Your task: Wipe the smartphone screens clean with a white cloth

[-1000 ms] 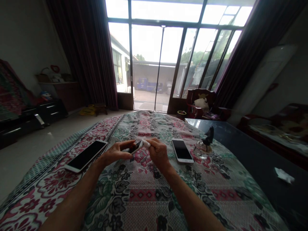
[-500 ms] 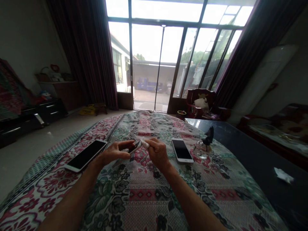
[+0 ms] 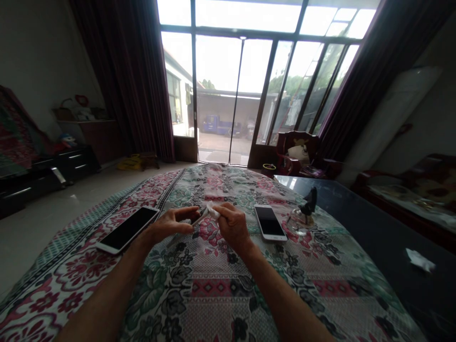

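Above the cloth, my left hand [image 3: 170, 224] grips a slim smartphone [image 3: 200, 218] by its edges, thumb on the near side and fingers on the far side. The phone shows nearly edge-on, with a pale rim and a dark face. A crumpled white tissue [image 3: 213, 211] is pinched in my closed right hand [image 3: 231, 224], against the phone's far right end. Left of my left wrist lies a larger white-framed phone [image 3: 128, 230], screen up. Another white phone [image 3: 270, 223] lies screen up to the right of my right hand.
A patterned tablecloth [image 3: 213, 308] covers the table. On its right stands a clear glass vessel [image 3: 298, 224] with a black object [image 3: 310, 202] at its top. A dark glossy surface [image 3: 356, 223] adjoins on the right, bearing a crumpled white tissue [image 3: 420, 260].
The tissue and my right fingers have shifted slightly left and up along the phone, whose tilt differs a little. My left hand stays almost in place.
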A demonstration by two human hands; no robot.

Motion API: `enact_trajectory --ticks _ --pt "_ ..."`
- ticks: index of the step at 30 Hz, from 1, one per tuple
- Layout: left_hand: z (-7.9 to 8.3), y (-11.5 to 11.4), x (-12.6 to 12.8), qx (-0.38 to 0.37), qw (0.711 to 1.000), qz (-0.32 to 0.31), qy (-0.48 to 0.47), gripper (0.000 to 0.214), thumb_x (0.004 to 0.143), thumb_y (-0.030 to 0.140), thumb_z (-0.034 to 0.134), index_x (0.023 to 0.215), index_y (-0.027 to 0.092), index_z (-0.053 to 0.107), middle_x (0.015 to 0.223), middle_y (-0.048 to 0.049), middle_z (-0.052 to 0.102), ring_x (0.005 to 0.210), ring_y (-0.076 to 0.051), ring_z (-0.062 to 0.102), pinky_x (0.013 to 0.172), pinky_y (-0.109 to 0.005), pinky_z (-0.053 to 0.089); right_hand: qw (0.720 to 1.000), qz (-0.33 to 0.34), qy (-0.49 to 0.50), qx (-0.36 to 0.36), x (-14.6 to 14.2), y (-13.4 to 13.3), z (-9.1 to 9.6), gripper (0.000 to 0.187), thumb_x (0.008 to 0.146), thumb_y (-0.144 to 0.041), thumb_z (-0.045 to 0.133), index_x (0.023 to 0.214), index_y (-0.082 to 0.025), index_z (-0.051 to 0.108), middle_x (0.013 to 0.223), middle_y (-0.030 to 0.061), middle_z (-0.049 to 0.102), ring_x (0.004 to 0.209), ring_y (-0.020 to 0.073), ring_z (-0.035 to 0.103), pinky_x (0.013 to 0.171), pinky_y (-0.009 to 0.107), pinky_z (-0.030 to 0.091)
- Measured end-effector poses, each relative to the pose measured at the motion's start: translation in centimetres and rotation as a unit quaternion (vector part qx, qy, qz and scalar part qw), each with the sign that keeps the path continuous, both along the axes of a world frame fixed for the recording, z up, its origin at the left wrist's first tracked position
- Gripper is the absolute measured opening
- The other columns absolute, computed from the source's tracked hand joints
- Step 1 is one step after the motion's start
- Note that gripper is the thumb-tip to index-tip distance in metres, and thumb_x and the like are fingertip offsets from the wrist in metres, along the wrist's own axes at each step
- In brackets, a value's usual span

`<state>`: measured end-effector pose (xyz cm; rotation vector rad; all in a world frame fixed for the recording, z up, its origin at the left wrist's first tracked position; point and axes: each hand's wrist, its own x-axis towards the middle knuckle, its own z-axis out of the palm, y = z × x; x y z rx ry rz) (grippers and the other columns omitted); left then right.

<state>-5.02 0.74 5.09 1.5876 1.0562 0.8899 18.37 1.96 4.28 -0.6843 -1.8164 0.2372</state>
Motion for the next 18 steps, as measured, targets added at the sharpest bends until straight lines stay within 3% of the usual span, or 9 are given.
enact_trajectory --ticks 5,18 --pt "-0.06 0.05 0.02 -0.001 1.000 -0.004 0.022 0.067 0.067 0.031 0.081 0.131 0.022 0.063 0.131 -0.0071 0.068 0.128 -0.033 0.056 0.107 -0.045 0.045 1.000 -0.028 0.000 -0.005 0.10 0.33 -0.42 0.037 0.082 -0.005 0.047 0.098 -0.022 0.075 0.085 0.0040 0.071 0.078 0.0155 0.066 0.072 0.025 0.051" --pt "-0.13 0.16 -0.11 0.012 1.000 -0.001 0.018 0.066 0.070 0.031 0.080 0.133 0.024 0.062 0.133 -0.0057 0.066 0.127 -0.031 0.057 0.108 -0.043 0.045 1.000 -0.009 -0.020 -0.013 -0.11 0.07 -0.10 0.036 0.083 -0.006 0.046 0.104 -0.020 0.072 0.094 0.0060 0.071 0.087 0.0163 0.066 0.079 0.028 0.053"
